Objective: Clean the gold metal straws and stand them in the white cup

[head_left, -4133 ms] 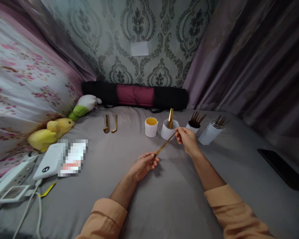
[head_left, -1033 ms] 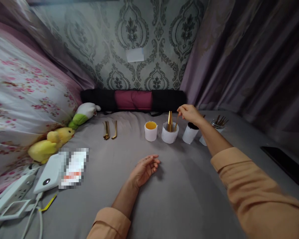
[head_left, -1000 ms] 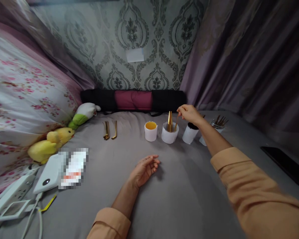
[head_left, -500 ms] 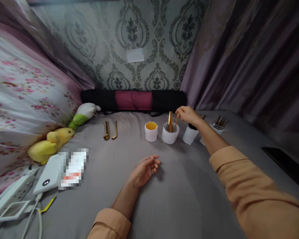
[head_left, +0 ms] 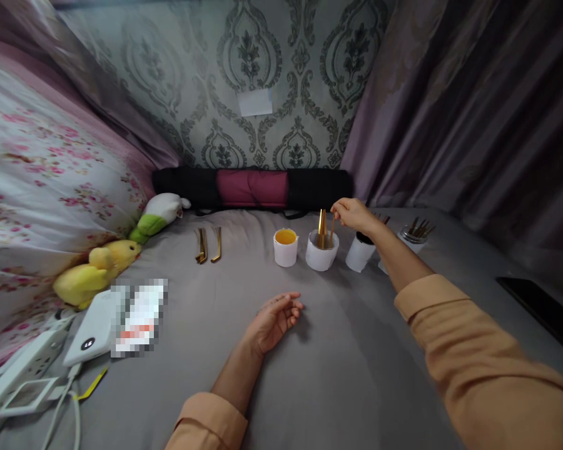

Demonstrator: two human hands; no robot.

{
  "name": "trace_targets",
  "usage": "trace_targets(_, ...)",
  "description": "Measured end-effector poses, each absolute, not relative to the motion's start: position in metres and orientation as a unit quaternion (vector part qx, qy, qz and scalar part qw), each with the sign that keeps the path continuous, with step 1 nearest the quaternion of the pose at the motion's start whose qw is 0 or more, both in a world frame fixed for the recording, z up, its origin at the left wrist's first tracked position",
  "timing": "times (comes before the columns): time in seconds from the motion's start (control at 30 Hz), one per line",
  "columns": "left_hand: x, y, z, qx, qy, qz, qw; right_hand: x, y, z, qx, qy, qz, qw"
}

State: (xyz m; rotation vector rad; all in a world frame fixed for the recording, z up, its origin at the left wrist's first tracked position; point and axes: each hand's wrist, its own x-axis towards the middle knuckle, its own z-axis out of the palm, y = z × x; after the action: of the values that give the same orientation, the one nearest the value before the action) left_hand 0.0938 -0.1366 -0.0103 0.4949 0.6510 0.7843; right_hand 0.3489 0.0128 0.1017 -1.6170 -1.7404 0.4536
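Observation:
My right hand reaches far forward and pinches the top of a thin gold utensil standing in a white cup with other gold pieces. Left of that cup stands a white cup with a yellow inside. To the right are a dark-rimmed white cup and a clear jar, both holding dark sticks. My left hand rests on the grey sheet, fingers loosely curled, holding nothing. Three gold utensils lie on the sheet to the left.
A black and maroon roll lies along the patterned wall. Plush toys lean on floral bedding at the left. A power bank, power strip and cables sit at the near left. A dark phone lies at the right.
Four seconds ago both hands held the gold utensil above the sheet. Since then my right hand carried it into the white cup and my left hand let go. In the last second little has moved.

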Motion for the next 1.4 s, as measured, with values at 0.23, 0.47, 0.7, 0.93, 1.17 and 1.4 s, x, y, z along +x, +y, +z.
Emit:
trace_targets(0.23,0.094,-0.136,-0.01,0.236,0.308,0.37,0.844,0.344,0.013,0.095,-0.624,-0.692,0.182,0.314)
trace_targets(0.47,0.094,-0.136,-0.012,0.238,0.307,0.37,0.844,0.342,0.014,0.094,-0.64,-0.69,0.169,0.294)
trace_targets(0.7,0.094,-0.135,-0.01,0.237,0.305,0.367,0.846,0.344,0.015,0.09,-0.674,-0.662,0.149,0.29)
trace_targets(0.93,0.094,-0.134,-0.013,0.237,0.3,0.369,0.847,0.342,0.013,0.089,-0.697,-0.639,0.154,0.287)
trace_targets(1.17,0.095,-0.134,-0.011,0.24,0.307,0.366,0.845,0.341,0.013,0.087,-0.694,-0.641,0.166,0.284)
trace_targets(1.4,0.093,-0.134,-0.013,0.238,0.303,0.368,0.847,0.339,0.015,0.085,-0.689,-0.649,0.172,0.273)
